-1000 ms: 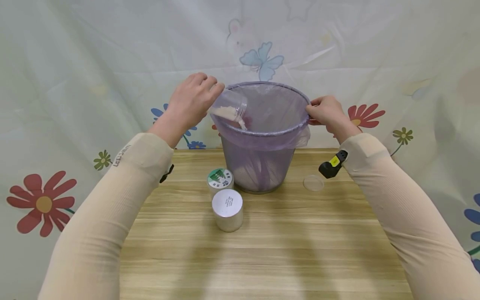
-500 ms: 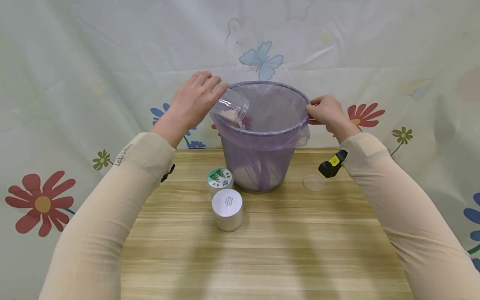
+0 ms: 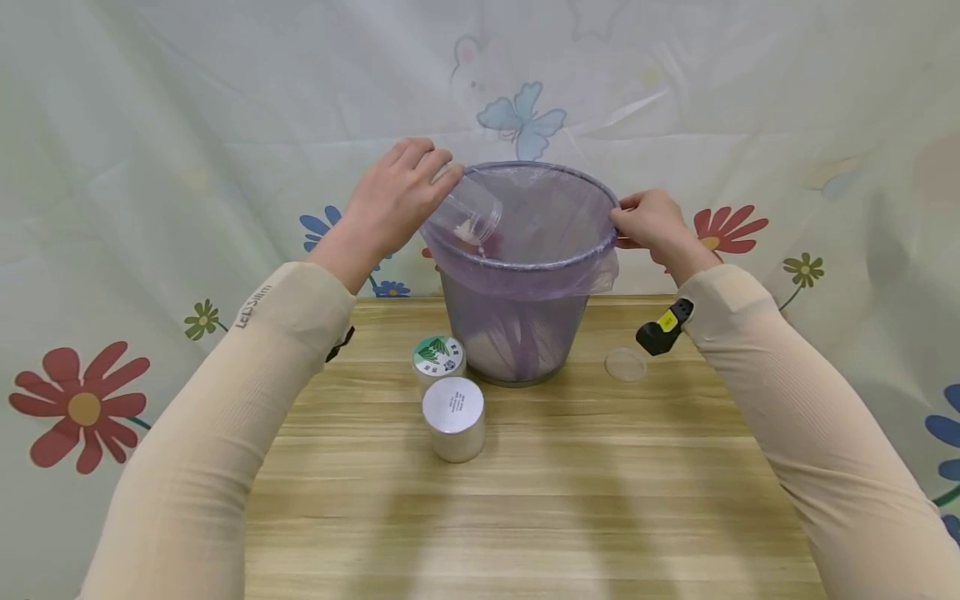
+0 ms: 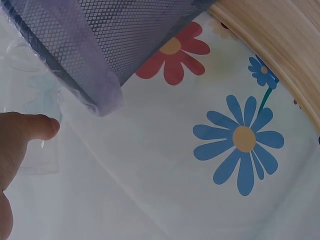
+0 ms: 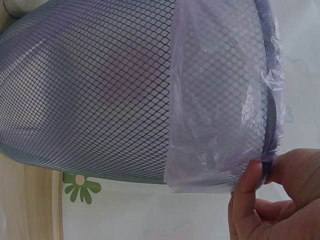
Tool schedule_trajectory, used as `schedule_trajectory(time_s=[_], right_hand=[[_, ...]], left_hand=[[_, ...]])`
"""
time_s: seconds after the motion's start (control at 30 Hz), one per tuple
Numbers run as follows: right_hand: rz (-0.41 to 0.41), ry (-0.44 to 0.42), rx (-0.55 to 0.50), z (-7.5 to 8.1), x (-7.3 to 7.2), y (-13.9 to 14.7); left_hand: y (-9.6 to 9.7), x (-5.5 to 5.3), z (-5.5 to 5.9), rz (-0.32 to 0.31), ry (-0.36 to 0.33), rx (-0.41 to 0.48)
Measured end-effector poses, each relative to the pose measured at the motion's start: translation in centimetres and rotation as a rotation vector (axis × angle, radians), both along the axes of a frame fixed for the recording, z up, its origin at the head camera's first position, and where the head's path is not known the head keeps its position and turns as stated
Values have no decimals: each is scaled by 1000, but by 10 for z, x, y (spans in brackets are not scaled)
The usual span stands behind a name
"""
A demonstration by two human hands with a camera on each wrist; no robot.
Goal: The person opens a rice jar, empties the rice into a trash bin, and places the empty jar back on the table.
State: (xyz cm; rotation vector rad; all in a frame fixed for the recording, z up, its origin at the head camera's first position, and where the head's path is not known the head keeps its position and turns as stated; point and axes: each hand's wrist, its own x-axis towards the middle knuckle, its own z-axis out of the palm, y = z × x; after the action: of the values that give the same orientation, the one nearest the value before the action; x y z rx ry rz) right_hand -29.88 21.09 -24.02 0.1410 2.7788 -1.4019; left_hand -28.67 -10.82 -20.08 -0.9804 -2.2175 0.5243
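My left hand (image 3: 397, 196) grips a clear plastic jar (image 3: 474, 202), tipped with its mouth over the left rim of a mesh wastebasket (image 3: 502, 337). A little white, loose material (image 3: 467, 232) lies near the jar's mouth. A thin purple bin bag (image 3: 517, 282) lines the basket and folds down over its rim. In the left wrist view, the thumb (image 4: 42, 126) lies along the jar's side. My right hand (image 3: 654, 223) pinches the basket's right rim and the bag, as the right wrist view also shows at the mesh wall (image 5: 120, 90).
Two capped jars stand on the wooden table (image 3: 540, 508): one with a white top (image 3: 453, 408), and behind it one with a green-and-white label (image 3: 439, 356), close to the basket. A clear round lid (image 3: 626, 365) lies to the right. A flowered curtain (image 3: 225, 167) hangs behind.
My left hand has moved slightly right and tilted the jar further. The white material inside it has shrunk to a small amount near the mouth. The right hand stays on the rim.
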Motion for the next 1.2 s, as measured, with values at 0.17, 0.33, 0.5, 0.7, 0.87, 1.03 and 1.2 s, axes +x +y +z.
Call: schedule_trajectory(time_s=[0.17,0.33,0.5,0.7,0.87,1.03,1.2], right_hand=[[3,12,-10,-1,-1,0],[1,15,-11,-2,-1,-1],[2,13,-10,-2,-1,-1],[2,8,4,-1,0,-2],[5,9,7,-1,0,-2],[6,13,7,-1,0,-2],[3,16,1,0,1,-3]], left_hand=[[1,0,0,-15,16,-19],[3,1,1,-3,33,-68],[5,0,1,-8,78,-122],[5,-1,0,-21,129,-163],[4,-1,-3,-47,175,-178],[4,-2,-4,-57,211,-196],[5,-1,-3,-50,229,-221]])
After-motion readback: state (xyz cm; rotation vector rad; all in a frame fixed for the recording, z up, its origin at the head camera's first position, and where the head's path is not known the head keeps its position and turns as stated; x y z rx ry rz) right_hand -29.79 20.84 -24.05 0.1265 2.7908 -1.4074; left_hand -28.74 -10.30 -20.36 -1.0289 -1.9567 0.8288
